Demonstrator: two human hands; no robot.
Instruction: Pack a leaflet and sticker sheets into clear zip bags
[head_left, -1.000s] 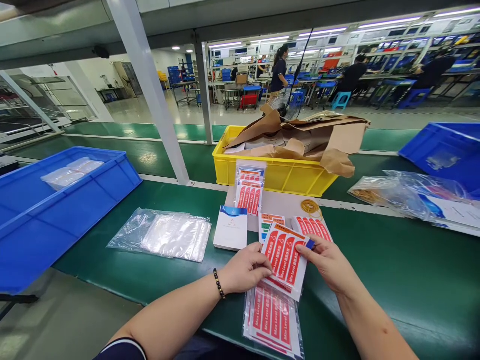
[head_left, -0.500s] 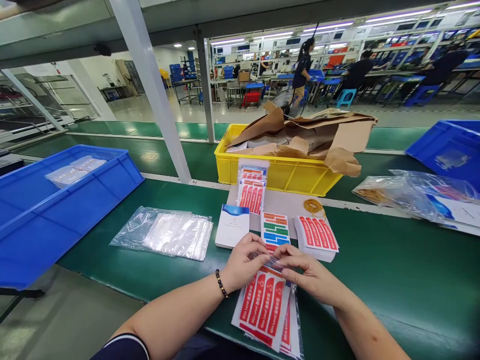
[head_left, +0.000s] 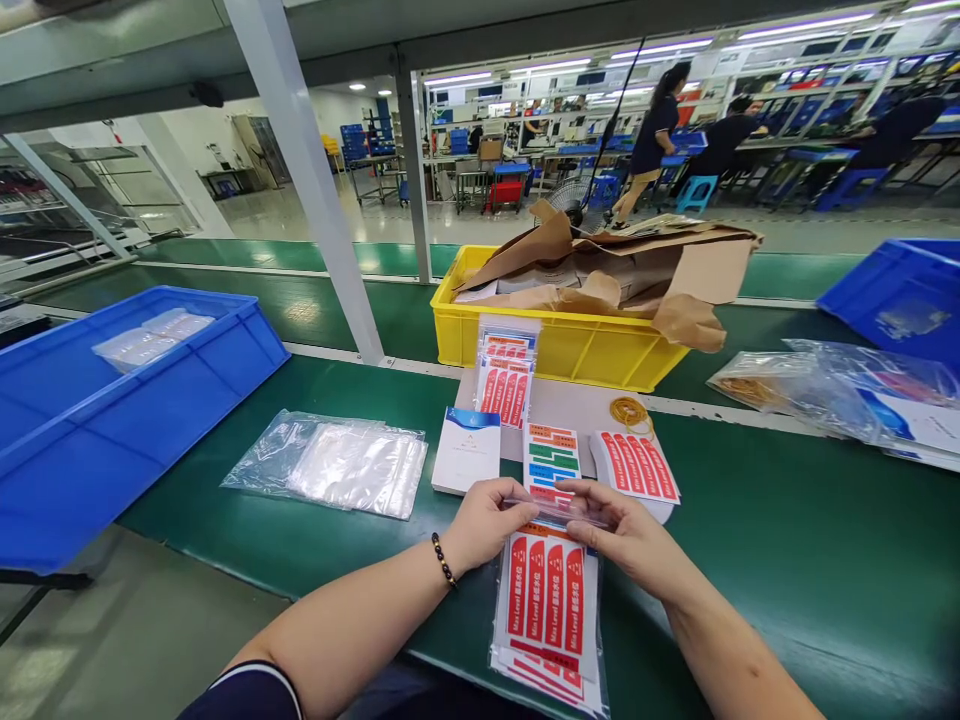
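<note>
Between my hands is a clear plastic bag point(head_left: 547, 610) with red-and-white label sheets inside, hanging toward the table's front edge. My left hand point(head_left: 491, 522) pinches the bag's top edge on the left. At the right end of that edge, my right hand point(head_left: 611, 525) has thumb and fingers closed on the plastic. Just beyond stand a stack of multicoloured label sheets point(head_left: 552, 455), a stack of red label sheets point(head_left: 637, 468) and a pile of white booklets point(head_left: 466, 450). Flat clear bags point(head_left: 360, 470) lie to the left.
A yellow crate point(head_left: 555, 345) full of brown paper stands behind the stacks, with filled bags point(head_left: 506, 375) leaning on it. Rubber bands point(head_left: 628, 411) lie nearby. Blue crates point(head_left: 150, 400) flank the table. A metal post point(head_left: 307, 180) rises at left. People work in the background.
The bag of labels has swung straighter and its top edge is now stretched between my hands. My fingers have closed on that edge. A person behind has walked to the right.
</note>
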